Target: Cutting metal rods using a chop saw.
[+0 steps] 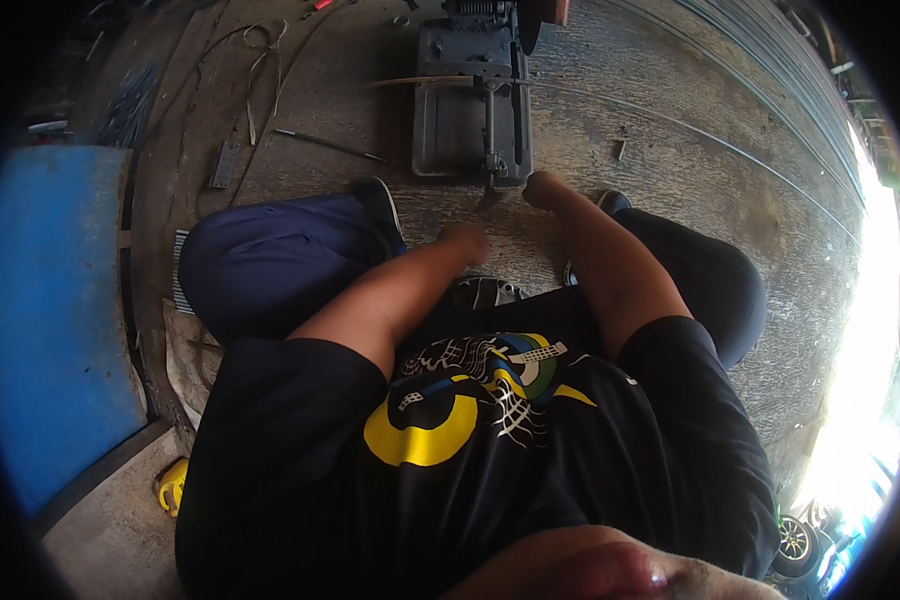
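Observation:
In front of me on the floor stands a cut-off saw, its dark metal base (422, 130) towards me and part of its disc (532, 24) at the top edge. A long thin metal rod (650, 117) lies across the base at the clamp screw (491, 120), running off to the right. The screw's handle (489, 199) sticks out at the near end. My left hand (464, 243) is just short of that handle, smeared by motion. At the base's near right corner is my right hand (543, 189), its fingers turned away and hidden.
A short dark rod (330, 146) and a perforated metal block (225, 165) lie left of the saw. A looped strap (255, 85) lies farther back. Long rods (760, 85) stretch along the right. A blue panel (55, 330) stands at the left, a yellow object (173, 487) below.

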Tool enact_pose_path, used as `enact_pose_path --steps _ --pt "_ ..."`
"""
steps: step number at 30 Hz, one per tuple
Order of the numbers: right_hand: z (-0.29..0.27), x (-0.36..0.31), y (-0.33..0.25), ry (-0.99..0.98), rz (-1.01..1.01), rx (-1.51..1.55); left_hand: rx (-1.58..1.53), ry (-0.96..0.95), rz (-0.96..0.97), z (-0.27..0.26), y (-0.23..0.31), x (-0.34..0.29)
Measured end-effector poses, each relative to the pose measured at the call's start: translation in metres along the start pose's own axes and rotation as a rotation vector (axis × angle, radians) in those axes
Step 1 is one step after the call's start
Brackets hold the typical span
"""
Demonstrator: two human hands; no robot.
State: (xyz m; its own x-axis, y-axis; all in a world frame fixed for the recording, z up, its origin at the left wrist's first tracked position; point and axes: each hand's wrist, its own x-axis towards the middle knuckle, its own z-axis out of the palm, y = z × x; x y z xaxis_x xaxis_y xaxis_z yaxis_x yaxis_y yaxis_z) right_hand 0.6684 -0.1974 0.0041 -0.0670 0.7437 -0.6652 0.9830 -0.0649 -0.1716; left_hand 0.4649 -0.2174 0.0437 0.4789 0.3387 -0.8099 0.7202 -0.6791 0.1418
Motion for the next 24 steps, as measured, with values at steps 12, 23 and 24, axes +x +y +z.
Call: enact_pose_path --steps 12,23,24 --pt "0.000 -0.004 0.001 0.065 0.086 0.133 -0.079 0.364 0.150 -0.008 0.018 -0.014" --pt "-0.006 -0.003 -0.003 0.027 0.018 0.005 -0.215 -0.274 0.044 0.005 0.000 -0.001" --pt "-0.007 -0.004 -0.003 0.028 0.020 0.009 -0.182 -0.498 0.092 0.008 -0.003 0.006"
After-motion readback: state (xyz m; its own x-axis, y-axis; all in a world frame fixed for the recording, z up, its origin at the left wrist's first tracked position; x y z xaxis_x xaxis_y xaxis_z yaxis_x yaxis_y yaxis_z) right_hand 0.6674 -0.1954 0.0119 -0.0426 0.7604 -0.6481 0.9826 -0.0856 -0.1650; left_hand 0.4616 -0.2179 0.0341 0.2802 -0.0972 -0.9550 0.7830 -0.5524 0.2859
